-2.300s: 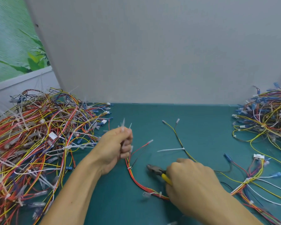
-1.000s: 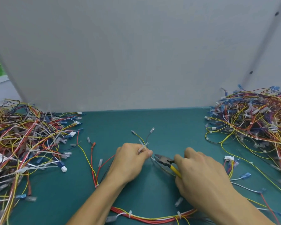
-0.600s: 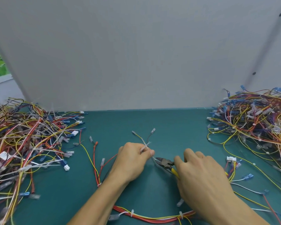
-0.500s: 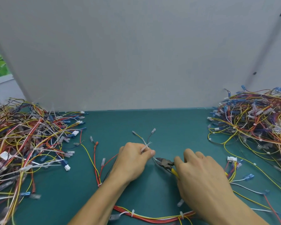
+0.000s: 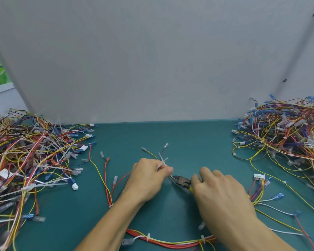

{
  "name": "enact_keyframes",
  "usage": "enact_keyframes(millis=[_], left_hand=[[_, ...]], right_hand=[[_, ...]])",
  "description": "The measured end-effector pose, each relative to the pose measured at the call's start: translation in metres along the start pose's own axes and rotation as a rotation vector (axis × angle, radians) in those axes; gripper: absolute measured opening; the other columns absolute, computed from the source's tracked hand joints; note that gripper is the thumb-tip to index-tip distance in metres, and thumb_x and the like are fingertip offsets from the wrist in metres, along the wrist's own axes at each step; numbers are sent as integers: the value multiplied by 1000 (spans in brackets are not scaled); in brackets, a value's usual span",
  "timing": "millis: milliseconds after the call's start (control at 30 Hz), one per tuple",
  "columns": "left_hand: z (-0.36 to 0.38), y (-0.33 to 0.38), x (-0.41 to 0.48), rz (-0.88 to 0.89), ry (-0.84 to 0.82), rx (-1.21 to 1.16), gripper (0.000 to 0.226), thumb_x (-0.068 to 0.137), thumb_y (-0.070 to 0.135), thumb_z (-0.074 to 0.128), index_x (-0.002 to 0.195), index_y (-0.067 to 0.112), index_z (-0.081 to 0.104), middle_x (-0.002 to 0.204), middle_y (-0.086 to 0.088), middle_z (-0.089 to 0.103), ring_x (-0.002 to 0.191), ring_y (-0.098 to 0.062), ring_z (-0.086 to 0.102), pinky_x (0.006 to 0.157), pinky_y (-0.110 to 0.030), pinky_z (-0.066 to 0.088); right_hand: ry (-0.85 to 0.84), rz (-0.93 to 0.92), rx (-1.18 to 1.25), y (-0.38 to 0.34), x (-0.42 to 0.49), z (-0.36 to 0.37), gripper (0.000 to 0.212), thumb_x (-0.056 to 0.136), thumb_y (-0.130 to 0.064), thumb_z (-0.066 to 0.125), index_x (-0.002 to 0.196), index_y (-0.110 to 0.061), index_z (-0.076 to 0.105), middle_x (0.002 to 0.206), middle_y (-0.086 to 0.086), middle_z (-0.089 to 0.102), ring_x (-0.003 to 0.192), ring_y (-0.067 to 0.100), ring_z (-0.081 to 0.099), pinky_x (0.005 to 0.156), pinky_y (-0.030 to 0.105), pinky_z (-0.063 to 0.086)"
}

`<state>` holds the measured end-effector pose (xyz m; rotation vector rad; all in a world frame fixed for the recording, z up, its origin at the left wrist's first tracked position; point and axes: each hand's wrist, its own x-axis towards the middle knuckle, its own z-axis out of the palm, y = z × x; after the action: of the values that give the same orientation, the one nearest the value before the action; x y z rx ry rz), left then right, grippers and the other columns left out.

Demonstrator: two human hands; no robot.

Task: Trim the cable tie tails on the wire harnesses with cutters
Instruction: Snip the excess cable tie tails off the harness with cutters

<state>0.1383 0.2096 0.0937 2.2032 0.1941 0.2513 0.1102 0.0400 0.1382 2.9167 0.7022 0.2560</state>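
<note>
Head view: left hand pinches white tie tails of a harness mid table, right hand curled round yellow-handled cutters, tip just beside left thumb, left pile and right pile flanking.

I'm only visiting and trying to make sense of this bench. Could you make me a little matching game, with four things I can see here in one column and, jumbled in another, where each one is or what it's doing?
Things
1. left hand
2. right hand
3. cutters
4. red-and-yellow wire bundle

Places and states
A. lies on the table between the two forearms
B. dark nose sits between the two hands
C. pinches white cable tie tails
D. grips yellow handles

Pairs: 1-C, 2-D, 3-B, 4-A
</note>
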Motion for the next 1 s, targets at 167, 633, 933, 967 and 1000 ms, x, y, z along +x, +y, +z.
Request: enact_keyframes(millis=[167, 633, 933, 967, 1000], left_hand=[[0, 0, 0, 2, 0, 3, 37, 82, 35, 67, 65, 4, 56, 41, 7, 29, 45, -11, 25, 41, -22, 21], [-7, 7, 1, 46, 40, 11, 37, 84, 33, 66, 62, 4, 55, 46, 8, 37, 46, -10, 30, 44, -21, 27], [-41, 79, -23, 124, -110, -69, 32, 93, 20, 42, 63, 21, 54, 57, 9, 54, 56, -16, 45, 59, -30, 36], [-44, 87, -34, 159, -177, -23, 31, 94, 19, 41, 68, 22, 57, 59, 9, 57, 56, -12, 48, 60, -28, 38], [-47, 93, -46, 207, -252, 69, 29, 96, 19, 41, 73, 22, 58, 61, 10, 57, 57, -8, 49, 60, -27, 38]], right_hand=[[-65, -70, -85, 1, 3, -1, 52, 44, -27, 92, 83, -8, 64, 78, 10, 56, 65, 27, 58, 53, 32, 28], [-121, -32, 39, 9, 7, 16, 14, 90, -12, 44, 90, -22, 34, 72, 0, 20, 102, 30, 58, 47, 31, 14], [222, 111, 170, 50, -14, -24, 17, 90, -40, 48, 91, -23, 50, 86, -3, 48, 89, 29, 58, 61, 33, 35], [224, 109, 227, 53, -18, -29, 19, 88, -40, 50, 84, -21, 48, 80, -3, 47, 83, 30, 55, 61, 34, 35], [214, 111, 291, 56, -24, -31, 22, 87, -39, 52, 78, -20, 45, 74, -4, 47, 77, 30, 51, 60, 34, 35]])
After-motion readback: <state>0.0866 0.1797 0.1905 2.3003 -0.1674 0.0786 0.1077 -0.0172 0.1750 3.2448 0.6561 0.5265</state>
